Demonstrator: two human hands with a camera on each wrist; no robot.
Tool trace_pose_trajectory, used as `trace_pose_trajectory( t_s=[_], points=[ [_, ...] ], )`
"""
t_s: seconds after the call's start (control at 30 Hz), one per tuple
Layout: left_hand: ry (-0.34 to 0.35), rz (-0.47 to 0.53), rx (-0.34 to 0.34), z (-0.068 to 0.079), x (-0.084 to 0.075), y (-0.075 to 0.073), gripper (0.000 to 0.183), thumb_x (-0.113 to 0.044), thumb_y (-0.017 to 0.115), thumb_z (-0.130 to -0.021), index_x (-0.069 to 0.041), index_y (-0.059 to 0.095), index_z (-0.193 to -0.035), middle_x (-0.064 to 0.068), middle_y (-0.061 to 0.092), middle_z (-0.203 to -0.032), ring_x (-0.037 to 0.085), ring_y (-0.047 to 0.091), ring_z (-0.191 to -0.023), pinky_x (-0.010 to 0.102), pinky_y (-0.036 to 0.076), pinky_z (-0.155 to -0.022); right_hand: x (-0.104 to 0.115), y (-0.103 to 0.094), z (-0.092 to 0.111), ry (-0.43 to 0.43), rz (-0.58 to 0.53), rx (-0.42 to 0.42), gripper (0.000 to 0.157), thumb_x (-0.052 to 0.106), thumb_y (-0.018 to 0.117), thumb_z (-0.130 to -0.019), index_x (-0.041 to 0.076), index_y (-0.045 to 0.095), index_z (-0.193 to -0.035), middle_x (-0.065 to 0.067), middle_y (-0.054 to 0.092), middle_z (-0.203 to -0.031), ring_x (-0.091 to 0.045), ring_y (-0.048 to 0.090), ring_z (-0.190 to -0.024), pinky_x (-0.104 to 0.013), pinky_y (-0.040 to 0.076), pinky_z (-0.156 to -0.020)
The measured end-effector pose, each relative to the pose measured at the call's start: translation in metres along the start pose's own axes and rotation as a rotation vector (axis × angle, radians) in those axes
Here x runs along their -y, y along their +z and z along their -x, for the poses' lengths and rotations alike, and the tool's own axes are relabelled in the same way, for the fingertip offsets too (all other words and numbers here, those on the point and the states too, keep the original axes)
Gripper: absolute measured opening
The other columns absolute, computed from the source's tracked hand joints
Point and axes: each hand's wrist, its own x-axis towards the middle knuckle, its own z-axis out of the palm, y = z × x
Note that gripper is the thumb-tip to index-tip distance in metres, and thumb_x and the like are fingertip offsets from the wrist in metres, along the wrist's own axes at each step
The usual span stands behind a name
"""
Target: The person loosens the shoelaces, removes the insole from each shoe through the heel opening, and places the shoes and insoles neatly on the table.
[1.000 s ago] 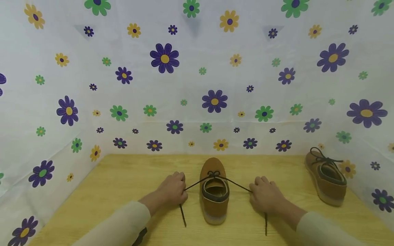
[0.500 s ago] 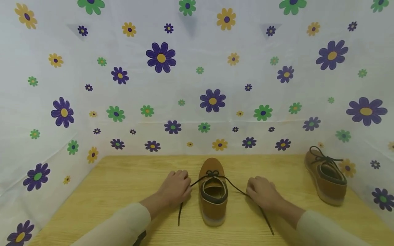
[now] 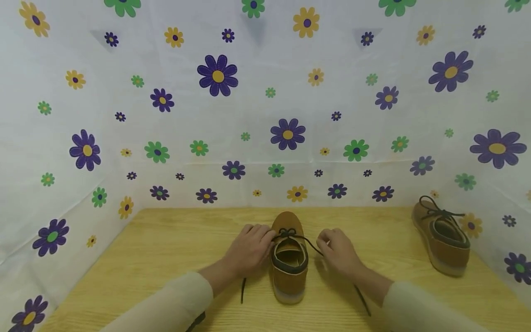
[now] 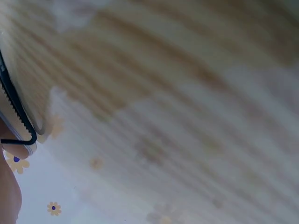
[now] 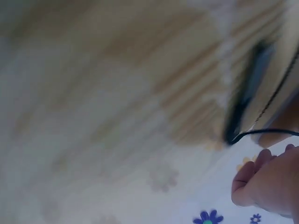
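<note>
A brown shoe stands mid-table, toe pointing away from me, its dark lace tied with a small bow. My left hand is at the shoe's left side, fingertips close by the bow; whether they touch it cannot be told. Over on the right my right hand hovers with loosely bent fingers, near the right lace end. In the right wrist view that lace runs below the fingers, apart from them. The left lace end lies on the table, partly hidden by my left hand.
A second brown shoe with a tied lace stands by the right wall. The wooden table meets a white cloth with printed flowers at the back and both sides. Something dark shows under my left sleeve.
Both laces were taut in my hands, then went slack. Both hands have come inward, toward the bow, while the lace ends stay about where they were half a second ago.
</note>
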Motion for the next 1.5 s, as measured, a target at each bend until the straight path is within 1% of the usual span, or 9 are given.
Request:
trace_pose_trajectory(
  t_s=[0.13, 0.2, 0.33, 0.43, 0.57, 0.77, 0.97, 1.2, 1.5],
  points=[
    [0.019, 0.013, -0.040, -0.002, -0.002, 0.001, 0.026, -0.024, 0.045, -0.097, -0.011, 0.058, -0.115, 0.002, 0.059, -0.105, 0.017, 0.056, -0.093, 0.033, 0.043, -0.080, 0.010, 0.008, -0.002, -0.022, -0.037, -0.072, 0.012, 0.013, 0.055, -0.090, 0.009, 0.066, -0.085, -0.004, 0.059, -0.086, -0.014, 0.051, -0.078, -0.032, 0.044, -0.072],
    [0.010, 0.019, -0.041, -0.003, -0.002, -0.001, 0.027, -0.024, 0.046, -0.097, -0.012, 0.058, -0.117, 0.001, 0.059, -0.107, 0.016, 0.056, -0.094, 0.033, 0.043, -0.080, 0.015, 0.012, -0.002, -0.119, 0.028, -0.105, 0.011, 0.015, 0.057, -0.090, 0.011, 0.066, -0.088, -0.003, 0.059, -0.088, -0.013, 0.053, -0.077, -0.031, 0.046, -0.070],
    [0.000, 0.049, -0.030, -0.005, -0.003, -0.003, 0.031, -0.024, 0.044, -0.098, -0.015, 0.056, -0.124, 0.001, 0.059, -0.112, 0.016, 0.057, -0.100, 0.034, 0.043, -0.081, 0.021, 0.019, -0.004, -0.386, 0.214, -0.197, 0.010, 0.018, 0.061, -0.089, 0.013, 0.067, -0.095, -0.002, 0.058, -0.088, -0.013, 0.054, -0.073, -0.030, 0.047, -0.064],
    [0.013, 0.074, -0.024, -0.008, -0.003, -0.004, 0.034, -0.025, 0.037, -0.101, -0.017, 0.054, -0.129, 0.001, 0.059, -0.115, 0.016, 0.057, -0.103, 0.034, 0.044, -0.083, 0.021, 0.022, -0.007, -0.489, 0.259, -0.253, 0.015, 0.017, 0.063, -0.088, 0.014, 0.068, -0.101, -0.002, 0.058, -0.087, -0.014, 0.054, -0.072, -0.031, 0.045, -0.063],
    [0.023, 0.105, -0.037, -0.014, -0.003, -0.004, 0.035, -0.026, 0.035, -0.101, -0.016, 0.057, -0.127, 0.002, 0.060, -0.114, 0.017, 0.057, -0.103, 0.034, 0.045, -0.082, 0.021, 0.024, -0.009, -0.510, 0.211, -0.268, 0.018, 0.015, 0.064, -0.086, 0.016, 0.070, -0.103, -0.002, 0.059, -0.087, -0.015, 0.056, -0.075, -0.031, 0.047, -0.065],
    [-0.019, 0.180, -0.089, -0.025, -0.006, -0.003, 0.022, -0.028, 0.054, -0.094, -0.017, 0.064, -0.109, -0.002, 0.060, -0.105, 0.014, 0.056, -0.095, 0.033, 0.045, -0.079, 0.025, 0.026, -0.011, -0.530, 0.167, -0.275, 0.016, 0.015, 0.067, -0.083, 0.015, 0.072, -0.099, -0.002, 0.059, -0.085, -0.014, 0.054, -0.075, -0.027, 0.047, -0.066],
    [-0.009, 0.187, -0.136, -0.031, -0.010, -0.001, 0.016, -0.027, 0.060, -0.089, -0.015, 0.063, -0.099, -0.004, 0.060, -0.100, 0.013, 0.056, -0.089, 0.031, 0.045, -0.073, 0.026, 0.027, -0.011, -0.525, 0.121, -0.292, 0.013, 0.014, 0.070, -0.081, 0.013, 0.074, -0.094, 0.001, 0.059, -0.083, -0.010, 0.051, -0.075, -0.024, 0.045, -0.064],
    [-0.003, 0.154, -0.148, -0.034, -0.012, 0.000, 0.010, -0.021, 0.058, -0.091, -0.013, 0.062, -0.096, -0.003, 0.061, -0.093, 0.013, 0.056, -0.084, 0.028, 0.045, -0.071, 0.024, 0.030, -0.016, -0.539, 0.122, -0.328, 0.006, 0.015, 0.074, -0.078, 0.013, 0.072, -0.083, 0.003, 0.057, -0.081, -0.010, 0.050, -0.075, -0.024, 0.044, -0.066],
    [0.013, 0.045, -0.168, -0.034, -0.014, -0.003, 0.009, -0.019, 0.059, -0.090, -0.012, 0.063, -0.093, -0.002, 0.061, -0.091, 0.014, 0.057, -0.082, 0.028, 0.045, -0.069, 0.024, 0.033, -0.020, -0.630, 0.155, -0.355, 0.005, 0.010, 0.071, -0.077, 0.011, 0.067, -0.076, 0.001, 0.055, -0.080, -0.009, 0.050, -0.072, -0.023, 0.044, -0.064]
  ],
)
